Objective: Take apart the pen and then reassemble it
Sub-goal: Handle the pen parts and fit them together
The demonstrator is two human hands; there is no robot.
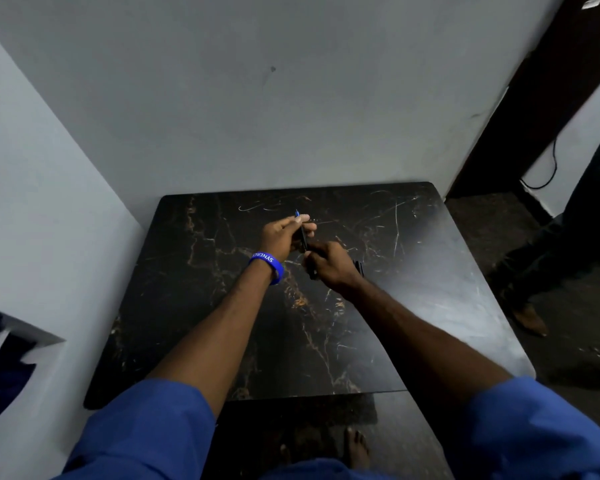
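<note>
A dark pen [303,237] with a blue tip pointing away from me is held above the black marble table [222,306]. My left hand [284,235], with a blue wristband, pinches the pen's far end near the blue tip. My right hand [329,263] closes around the pen's near end, and a dark piece sticks out below its fingers. The two hands nearly touch. Whether the pen is in one piece or pulled apart is hidden by my fingers. A small dark object [360,266] lies on the table just right of my right hand.
The table stands in a corner between a white wall behind [257,98] and a white wall on the left [32,202]. A second person's legs and shoe [530,318] stand on the floor at the right. My bare foot [355,448] shows below the table's near edge.
</note>
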